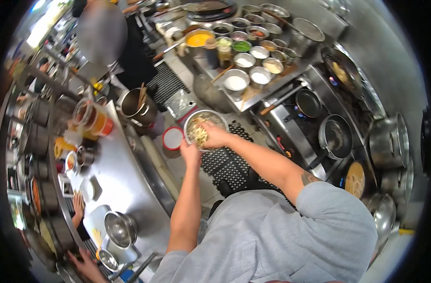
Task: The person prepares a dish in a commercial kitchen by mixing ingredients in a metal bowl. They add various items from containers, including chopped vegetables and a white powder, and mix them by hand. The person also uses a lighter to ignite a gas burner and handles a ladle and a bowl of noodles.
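Note:
A round metal bowl is held out in front of me above the floor. My left hand grips its near left rim. Inside the bowl, my right hand reaches down into pale shredded food, its fingers curled among the shreds and partly hidden by them. Just left of the bowl, a round white container with a red rim stands lower down.
To the right, pans sit on a lit stove. Ingredient tins crowd the counter ahead. A steel worktable with metal bowls runs along my left. Another person stands at the far left; other people's hands reach in at the left.

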`<state>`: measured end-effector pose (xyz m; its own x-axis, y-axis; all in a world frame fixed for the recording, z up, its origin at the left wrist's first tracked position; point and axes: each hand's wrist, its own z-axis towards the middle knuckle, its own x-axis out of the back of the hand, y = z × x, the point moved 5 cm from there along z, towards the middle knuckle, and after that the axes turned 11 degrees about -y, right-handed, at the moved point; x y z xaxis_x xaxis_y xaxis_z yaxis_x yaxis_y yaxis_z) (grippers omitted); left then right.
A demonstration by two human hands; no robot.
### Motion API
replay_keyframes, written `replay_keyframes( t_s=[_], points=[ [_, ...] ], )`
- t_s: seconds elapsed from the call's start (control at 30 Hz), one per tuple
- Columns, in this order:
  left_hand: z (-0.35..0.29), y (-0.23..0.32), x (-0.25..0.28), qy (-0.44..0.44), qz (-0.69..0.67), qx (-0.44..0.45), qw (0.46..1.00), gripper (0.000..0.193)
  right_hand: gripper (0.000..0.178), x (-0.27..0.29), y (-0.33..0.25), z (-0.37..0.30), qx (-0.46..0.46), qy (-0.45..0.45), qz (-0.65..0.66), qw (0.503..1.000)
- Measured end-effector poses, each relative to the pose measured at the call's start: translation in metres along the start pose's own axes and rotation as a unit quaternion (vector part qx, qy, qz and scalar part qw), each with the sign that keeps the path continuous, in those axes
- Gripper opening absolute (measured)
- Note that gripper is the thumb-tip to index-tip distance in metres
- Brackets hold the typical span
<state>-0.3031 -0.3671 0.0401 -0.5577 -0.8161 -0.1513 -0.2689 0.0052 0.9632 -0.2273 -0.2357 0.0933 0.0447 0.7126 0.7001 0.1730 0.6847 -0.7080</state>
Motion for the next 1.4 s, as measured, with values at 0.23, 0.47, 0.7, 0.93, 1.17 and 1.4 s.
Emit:
replay_keyframes(
  t_s=[0.23,0.47,0.7,0.93,1.17,1.4],
  points=[
    [-0.017,0.011,-0.019,0.004,0.074,0.117,0.990,0.020,0.056,0.025,-0.005,0.015,-0.084,-0.029,-0.141,0.986],
    [-0.023,0.002,0.006,-0.026,-0.045,0.084,0.995,0.026,0.067,0.040,-0.023,0.023,-0.003,-0.152,-0.085,0.985],
    [-0.033,0.012,-0.012,-0.023,0.016,0.069,0.997,0.026,0.065,0.001,-0.007,0.027,-0.014,-0.119,-0.027,0.992],
    [-0.029,-0.007,0.002,0.234,0.207,-0.005,0.950,0.019,0.054,0.009,-0.013,0.013,0.031,0.035,0.034,0.998],
    [-0.067,0.042,-0.042,0.208,0.156,-0.070,0.963,0.020,0.027,-0.009,0.009,0.044,-0.154,0.188,0.551,0.798],
    [-0.044,0.008,-0.013,0.196,0.060,0.032,0.978,0.022,0.058,0.014,0.003,0.017,0.062,-0.005,0.000,0.998]
  ],
)
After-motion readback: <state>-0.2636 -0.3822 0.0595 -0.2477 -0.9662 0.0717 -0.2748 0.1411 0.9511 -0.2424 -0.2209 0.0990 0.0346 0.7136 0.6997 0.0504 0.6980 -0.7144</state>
